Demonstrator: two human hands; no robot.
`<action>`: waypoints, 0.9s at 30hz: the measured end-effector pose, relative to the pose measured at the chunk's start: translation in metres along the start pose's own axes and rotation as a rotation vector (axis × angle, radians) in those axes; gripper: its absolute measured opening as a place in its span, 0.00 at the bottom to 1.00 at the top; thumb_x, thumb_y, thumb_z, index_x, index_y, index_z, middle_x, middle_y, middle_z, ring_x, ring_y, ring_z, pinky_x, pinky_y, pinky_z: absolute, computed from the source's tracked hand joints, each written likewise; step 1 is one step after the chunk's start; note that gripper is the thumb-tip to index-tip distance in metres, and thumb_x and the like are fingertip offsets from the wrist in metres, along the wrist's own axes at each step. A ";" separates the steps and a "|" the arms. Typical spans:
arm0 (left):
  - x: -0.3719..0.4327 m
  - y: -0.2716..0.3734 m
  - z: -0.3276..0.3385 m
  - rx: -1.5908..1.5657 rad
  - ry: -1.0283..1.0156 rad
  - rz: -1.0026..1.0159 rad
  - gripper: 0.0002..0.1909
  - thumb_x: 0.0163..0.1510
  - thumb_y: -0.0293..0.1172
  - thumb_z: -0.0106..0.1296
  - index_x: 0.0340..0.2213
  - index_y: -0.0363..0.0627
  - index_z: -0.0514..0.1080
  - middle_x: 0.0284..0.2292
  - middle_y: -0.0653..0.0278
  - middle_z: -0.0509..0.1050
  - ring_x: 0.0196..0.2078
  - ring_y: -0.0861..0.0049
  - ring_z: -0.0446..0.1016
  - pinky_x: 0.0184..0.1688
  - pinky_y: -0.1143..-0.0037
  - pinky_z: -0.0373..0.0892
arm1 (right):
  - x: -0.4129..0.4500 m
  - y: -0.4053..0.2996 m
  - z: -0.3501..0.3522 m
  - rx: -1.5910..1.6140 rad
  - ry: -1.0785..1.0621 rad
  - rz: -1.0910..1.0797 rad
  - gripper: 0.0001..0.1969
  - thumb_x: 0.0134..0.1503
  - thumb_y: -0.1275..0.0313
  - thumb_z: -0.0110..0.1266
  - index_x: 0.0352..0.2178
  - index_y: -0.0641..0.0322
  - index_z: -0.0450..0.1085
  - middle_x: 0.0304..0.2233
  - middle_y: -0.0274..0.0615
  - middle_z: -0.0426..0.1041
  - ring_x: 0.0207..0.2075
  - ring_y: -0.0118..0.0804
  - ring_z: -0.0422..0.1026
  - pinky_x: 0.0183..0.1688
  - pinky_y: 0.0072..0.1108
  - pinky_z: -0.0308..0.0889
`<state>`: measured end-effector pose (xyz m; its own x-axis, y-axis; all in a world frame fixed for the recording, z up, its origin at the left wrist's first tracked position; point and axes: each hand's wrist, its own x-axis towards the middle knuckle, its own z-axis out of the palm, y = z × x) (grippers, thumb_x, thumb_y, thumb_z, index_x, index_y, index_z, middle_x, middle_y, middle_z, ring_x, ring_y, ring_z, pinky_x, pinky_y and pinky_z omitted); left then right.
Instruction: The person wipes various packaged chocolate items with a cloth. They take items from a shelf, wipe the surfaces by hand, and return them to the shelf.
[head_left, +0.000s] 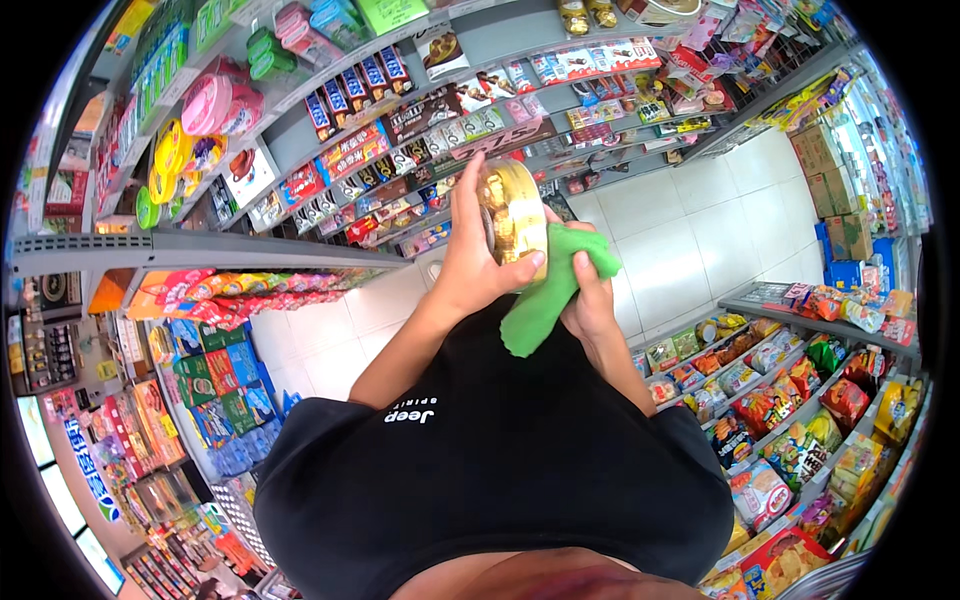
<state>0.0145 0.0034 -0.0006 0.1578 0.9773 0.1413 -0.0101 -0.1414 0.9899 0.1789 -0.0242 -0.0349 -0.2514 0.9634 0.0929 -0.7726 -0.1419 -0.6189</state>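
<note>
My left hand (472, 259) grips a round, clear plastic tub of gold-wrapped chocolates (516, 214), thumb on the near side and fingers along the left. The tub is tilted on its edge in front of my chest. In my right hand (591, 304) is a bunched green cloth (551, 289), pinched under the thumb. The cloth lies against the tub's right side, and one end hangs down over my dark shirt (495, 465). Most of my right fingers are hidden behind the cloth and tub.
A candy shelf (480, 45) rises before me, holding Snickers bars (356, 86) and gold-wrapped chocolates (574, 16). To my left, a grey shelf edge (202, 250) juts out above hanging candy packets (225, 300). Snack-bag shelves (780, 405) stand at my right, beside the white tiled floor (697, 217).
</note>
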 end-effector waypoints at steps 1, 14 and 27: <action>0.003 -0.008 -0.002 0.225 0.011 0.102 0.62 0.39 0.47 0.68 0.66 0.35 0.43 0.55 0.45 0.61 0.60 0.54 0.60 0.63 0.59 0.56 | 0.000 0.001 -0.003 0.078 0.070 0.032 0.17 0.65 0.64 0.50 0.52 0.59 0.61 0.68 0.59 0.51 0.66 0.47 0.58 0.64 0.38 0.59; 0.151 0.039 -0.020 1.165 0.022 0.484 0.61 0.29 0.57 0.69 0.61 0.36 0.60 0.52 0.41 0.66 0.53 0.48 0.69 0.54 0.60 0.67 | 0.014 -0.016 -0.022 0.088 0.290 -0.085 0.24 0.68 0.61 0.44 0.59 0.67 0.61 0.60 0.52 0.65 0.57 0.50 0.69 0.44 0.35 0.78; 0.264 0.038 -0.008 1.323 -0.059 0.139 0.50 0.32 0.62 0.66 0.49 0.33 0.69 0.44 0.42 0.76 0.48 0.50 0.75 0.50 0.60 0.70 | -0.010 -0.010 -0.053 -0.025 0.495 -0.161 0.20 0.66 0.63 0.50 0.52 0.68 0.66 0.50 0.50 0.73 0.48 0.46 0.76 0.38 0.32 0.79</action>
<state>0.0485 0.2577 0.0740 0.2761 0.9388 0.2060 0.9259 -0.3173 0.2050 0.2205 -0.0201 -0.0709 0.1797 0.9656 -0.1881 -0.7631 0.0162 -0.6461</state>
